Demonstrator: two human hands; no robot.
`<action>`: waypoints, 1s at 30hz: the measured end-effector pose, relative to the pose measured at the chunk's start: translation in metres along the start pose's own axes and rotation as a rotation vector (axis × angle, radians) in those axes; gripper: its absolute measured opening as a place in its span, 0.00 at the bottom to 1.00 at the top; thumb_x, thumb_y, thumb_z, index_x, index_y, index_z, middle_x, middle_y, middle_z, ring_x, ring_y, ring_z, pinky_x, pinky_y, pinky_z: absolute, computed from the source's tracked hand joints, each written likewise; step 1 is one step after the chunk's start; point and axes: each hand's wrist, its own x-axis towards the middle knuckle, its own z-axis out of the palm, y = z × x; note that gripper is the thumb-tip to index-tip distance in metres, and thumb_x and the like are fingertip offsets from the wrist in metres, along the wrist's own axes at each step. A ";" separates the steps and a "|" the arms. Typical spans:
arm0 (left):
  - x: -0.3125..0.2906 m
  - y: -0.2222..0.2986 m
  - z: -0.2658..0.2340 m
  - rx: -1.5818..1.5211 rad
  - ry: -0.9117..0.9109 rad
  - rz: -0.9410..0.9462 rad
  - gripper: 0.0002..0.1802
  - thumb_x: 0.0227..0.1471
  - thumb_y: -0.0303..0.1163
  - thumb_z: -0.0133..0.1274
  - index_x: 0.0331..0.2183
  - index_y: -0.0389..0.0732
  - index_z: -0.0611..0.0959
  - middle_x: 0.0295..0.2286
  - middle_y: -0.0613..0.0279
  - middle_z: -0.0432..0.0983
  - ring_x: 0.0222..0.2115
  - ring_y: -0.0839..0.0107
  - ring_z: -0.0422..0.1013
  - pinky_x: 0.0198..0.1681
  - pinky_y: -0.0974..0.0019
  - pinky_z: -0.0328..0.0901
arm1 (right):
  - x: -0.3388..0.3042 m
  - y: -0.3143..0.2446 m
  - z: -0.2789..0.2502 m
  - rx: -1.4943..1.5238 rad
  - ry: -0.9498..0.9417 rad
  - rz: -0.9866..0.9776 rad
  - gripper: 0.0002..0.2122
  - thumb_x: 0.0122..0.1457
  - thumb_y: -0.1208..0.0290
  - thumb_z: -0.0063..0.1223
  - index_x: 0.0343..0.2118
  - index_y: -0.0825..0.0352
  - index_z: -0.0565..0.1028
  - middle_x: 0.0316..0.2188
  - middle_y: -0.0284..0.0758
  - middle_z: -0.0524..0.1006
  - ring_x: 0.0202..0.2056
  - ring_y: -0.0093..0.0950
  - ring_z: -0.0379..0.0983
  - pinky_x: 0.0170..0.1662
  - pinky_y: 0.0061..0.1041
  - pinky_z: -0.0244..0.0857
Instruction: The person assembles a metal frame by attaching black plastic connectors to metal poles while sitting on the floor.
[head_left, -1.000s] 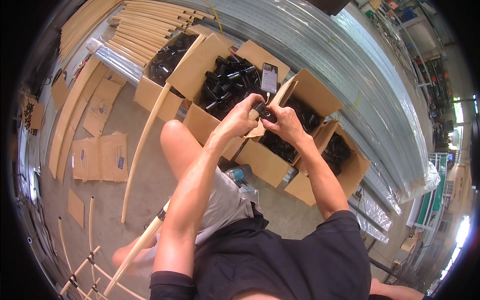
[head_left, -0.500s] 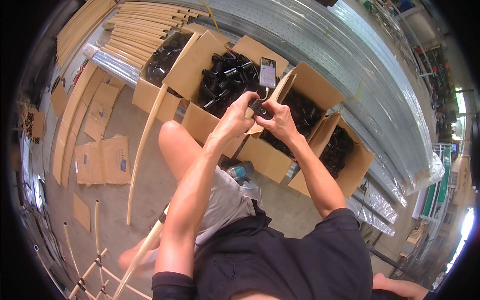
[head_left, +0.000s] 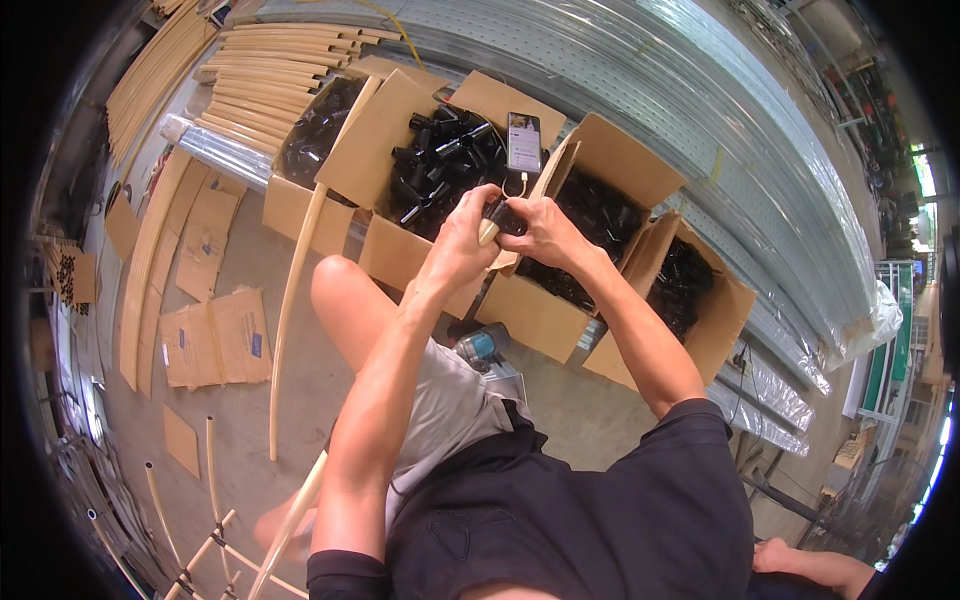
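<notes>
Nearest the view is a black T-shirt [head_left: 570, 520], with grey shorts [head_left: 450, 405] just past it. A long cream tube [head_left: 290, 532] slants up from the lower edge and passes behind the left forearm [head_left: 385, 395]. Left of that tube stands a lattice of thin cream tubes [head_left: 203, 553]. A teal-and-grey power tool [head_left: 482, 347] shows just beyond the shorts.

The left hand [head_left: 463, 238] and the right hand [head_left: 550, 232] come close together in front of the cartons, with a black pipe joint [head_left: 510, 217] between them. The left fingers curl round the joint and the pale end of a cream pipe [head_left: 488, 231]; the right fingers and thumb grip the joint from the other side. How far the pipe sits inside the joint cannot be told.

Past the hands, four open cardboard cartons [head_left: 535, 318] stand in a row, holding loose black fittings [head_left: 445, 165]. A phone [head_left: 523, 142] with a white cable [head_left: 524, 178] sits at the right edge of the second carton from the left. On the left, flattened cardboard [head_left: 215, 340] lies on the concrete floor [head_left: 232, 400]. Farther off are stacked cream tubes [head_left: 270, 75] and long metal lengths [head_left: 650, 90], with a green-and-white rack [head_left: 903, 310] at far right
</notes>
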 end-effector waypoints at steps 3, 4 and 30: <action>-0.003 0.011 0.013 0.101 -0.012 -0.125 0.33 0.41 0.16 0.56 0.53 0.35 0.70 0.47 0.43 0.71 0.47 0.44 0.73 0.49 0.53 0.69 | 0.001 0.003 -0.007 -0.091 -0.052 0.005 0.15 0.43 0.68 0.66 0.27 0.75 0.76 0.25 0.51 0.78 0.29 0.45 0.78 0.34 0.37 0.72; -0.004 0.014 0.018 0.164 -0.031 -0.173 0.32 0.41 0.16 0.56 0.52 0.35 0.70 0.47 0.43 0.71 0.47 0.43 0.72 0.49 0.52 0.70 | 0.000 0.004 -0.007 -0.093 -0.060 -0.013 0.15 0.43 0.68 0.66 0.27 0.75 0.76 0.24 0.51 0.78 0.29 0.46 0.78 0.35 0.37 0.72; -0.096 0.025 -0.065 0.178 -0.162 -0.419 0.17 0.55 0.37 0.59 0.41 0.36 0.76 0.29 0.44 0.79 0.34 0.47 0.78 0.38 0.47 0.70 | 0.012 -0.033 0.005 -0.069 -0.048 -0.099 0.43 0.48 0.79 0.64 0.67 0.71 0.54 0.39 0.52 0.78 0.40 0.45 0.77 0.47 0.36 0.69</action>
